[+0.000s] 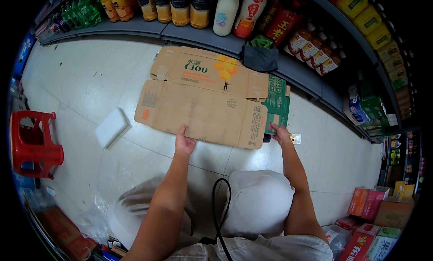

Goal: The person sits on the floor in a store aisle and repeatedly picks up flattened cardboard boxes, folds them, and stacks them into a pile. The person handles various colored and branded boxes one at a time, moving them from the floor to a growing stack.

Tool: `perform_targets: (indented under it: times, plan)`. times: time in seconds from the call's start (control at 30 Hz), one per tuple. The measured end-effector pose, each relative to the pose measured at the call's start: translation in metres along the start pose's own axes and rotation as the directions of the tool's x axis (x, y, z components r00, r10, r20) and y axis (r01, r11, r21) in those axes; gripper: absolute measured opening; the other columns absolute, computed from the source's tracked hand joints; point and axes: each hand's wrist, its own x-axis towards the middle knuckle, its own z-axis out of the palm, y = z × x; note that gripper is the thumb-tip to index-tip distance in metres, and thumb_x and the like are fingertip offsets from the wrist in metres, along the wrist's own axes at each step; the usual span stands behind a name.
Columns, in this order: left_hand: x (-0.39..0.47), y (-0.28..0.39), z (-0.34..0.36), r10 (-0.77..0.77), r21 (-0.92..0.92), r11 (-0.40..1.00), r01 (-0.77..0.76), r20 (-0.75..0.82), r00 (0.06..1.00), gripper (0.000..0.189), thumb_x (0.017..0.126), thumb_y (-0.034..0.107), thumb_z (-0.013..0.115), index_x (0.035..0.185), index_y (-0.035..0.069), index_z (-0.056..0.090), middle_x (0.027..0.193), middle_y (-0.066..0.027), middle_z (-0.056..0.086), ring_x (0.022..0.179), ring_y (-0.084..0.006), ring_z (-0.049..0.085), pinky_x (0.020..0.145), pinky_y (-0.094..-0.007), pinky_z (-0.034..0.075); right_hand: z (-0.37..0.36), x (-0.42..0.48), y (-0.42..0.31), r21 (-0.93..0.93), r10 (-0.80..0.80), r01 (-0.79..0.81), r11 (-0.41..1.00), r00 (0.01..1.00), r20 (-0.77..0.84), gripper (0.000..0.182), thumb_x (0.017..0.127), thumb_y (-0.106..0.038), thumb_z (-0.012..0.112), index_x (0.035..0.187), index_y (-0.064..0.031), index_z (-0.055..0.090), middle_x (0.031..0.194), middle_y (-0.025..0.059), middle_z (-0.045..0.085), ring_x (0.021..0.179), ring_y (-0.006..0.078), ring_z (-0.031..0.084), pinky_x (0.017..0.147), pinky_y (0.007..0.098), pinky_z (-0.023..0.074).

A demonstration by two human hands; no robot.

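Note:
A flattened brown cardboard carton [203, 108] with printing and a yellow picture lies before me, a fold running across it. My left hand [185, 142] holds its near edge, thumb on top and fingers hidden beneath. Under its right side a green printed flattened carton [279, 105] sticks out. My right hand [280, 134] grips the near corner of this green carton, thumb on top. A small dark object [266, 138] shows partly between the right hand and the brown carton; I cannot tell what it is.
A grey shelf [135, 29] of bottled drinks runs along the far side, with a dark cloth [259, 59] over its edge. Left are a white block [112, 127] and a red plastic stool [35, 144]. Cartons [368, 203] stand at right. A black cable [214, 196] loops between my knees.

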Motion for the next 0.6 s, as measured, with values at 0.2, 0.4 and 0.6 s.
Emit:
perform_targets:
  times: [0.2,0.4,0.6]
  plan:
    - [0.003,0.008,-0.001,0.017,-0.006,1.0,-0.017,-0.019,1.0,0.039,0.08,0.028,0.044,0.111,0.006,0.039,0.109,-0.0074,0.047,0.102,-0.0245,0.043,0.088,-0.0392,0.033,0.033,-0.028,0.035,0.176,-0.047,-0.019,0.984,0.931,0.362,0.023,0.078,-0.01,0.048,0.1,-0.0105,0.042,0.1,0.0045,0.051,0.088,0.018,0.051,0.071,0.0395,0.0449]
    - [0.021,0.01,-0.007,0.001,-0.036,0.999,-0.001,0.004,1.0,0.036,0.081,0.027,0.043,0.109,0.005,0.04,0.111,-0.0085,0.045,0.102,-0.0236,0.043,0.086,-0.037,0.035,-0.008,0.019,0.008,0.342,-0.125,0.074,0.937,0.983,0.131,0.043,0.076,-0.038,0.048,0.107,-0.0098,0.038,0.098,0.0065,0.05,0.08,0.0178,0.051,0.064,0.0348,0.0446]
    - [0.01,0.007,0.01,0.051,-0.071,0.996,-0.056,-0.071,0.996,0.035,0.08,0.027,0.044,0.107,0.004,0.042,0.11,-0.0088,0.046,0.102,-0.0238,0.044,0.087,-0.0374,0.034,0.014,0.046,-0.058,0.069,-0.165,0.18,0.981,0.969,-0.182,0.049,0.071,-0.035,0.058,0.105,-0.0068,0.038,0.09,0.0064,0.049,0.067,0.0146,0.047,0.05,0.0272,0.0415]
